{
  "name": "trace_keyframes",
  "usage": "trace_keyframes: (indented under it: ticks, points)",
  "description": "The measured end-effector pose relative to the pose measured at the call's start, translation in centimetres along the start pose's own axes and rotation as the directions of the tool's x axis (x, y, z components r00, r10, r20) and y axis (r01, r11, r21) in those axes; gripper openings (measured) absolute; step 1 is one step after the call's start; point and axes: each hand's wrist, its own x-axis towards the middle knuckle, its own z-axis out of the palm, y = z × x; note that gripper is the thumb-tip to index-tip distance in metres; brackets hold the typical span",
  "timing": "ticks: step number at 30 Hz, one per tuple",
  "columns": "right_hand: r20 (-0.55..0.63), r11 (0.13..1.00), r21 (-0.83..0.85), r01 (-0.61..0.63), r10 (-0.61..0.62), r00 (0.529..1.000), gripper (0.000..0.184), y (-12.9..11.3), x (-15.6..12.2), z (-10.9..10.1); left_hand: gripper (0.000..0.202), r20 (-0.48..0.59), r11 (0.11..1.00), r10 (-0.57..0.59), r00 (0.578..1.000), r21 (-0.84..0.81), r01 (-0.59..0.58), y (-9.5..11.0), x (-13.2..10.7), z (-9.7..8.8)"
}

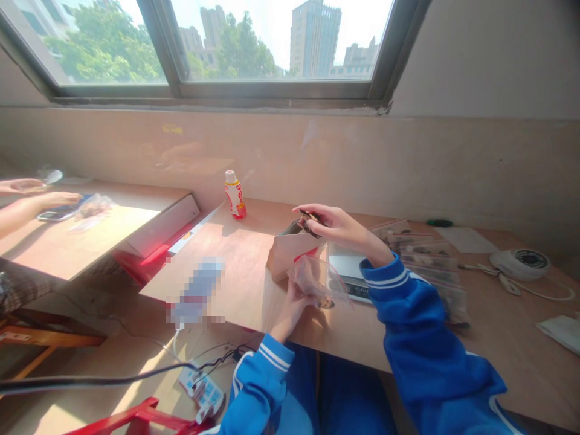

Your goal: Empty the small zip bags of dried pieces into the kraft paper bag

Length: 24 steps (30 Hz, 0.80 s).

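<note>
Zip bag (317, 281) held in left hand (292, 308), fingers closed on it, partly behind the plastic; contents brownish, hard to make out. Right hand (338, 226) above scale (347, 266), fingers together on dark piece (310, 221), mostly hidden by them. Paper bag (290, 257) just left of scale, inside not visible. Row of small bags (428, 260) right of scale. Pixelated object (197, 290) well left of scale, unreadable.
</note>
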Motion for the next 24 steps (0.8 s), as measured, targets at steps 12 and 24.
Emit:
trace_keyframes:
  ticks: [12, 24]
  points:
    - [0.015, 0.973, -0.22, 0.066, -0.064, 0.998, 0.02, -0.5, -0.5, 0.0, 0.084, 0.045, 1.0, 0.031, 0.998, 0.004, -0.031, -1.7, 1.0, -1.2]
    - [-0.051, 0.996, -0.08, 0.042, -0.046, 0.998, 0.023, -0.5, -0.7, 0.3, 0.078, 0.021, 1.0, 0.013, 1.0, 0.007, -0.013, -0.5, 0.2, -0.4]
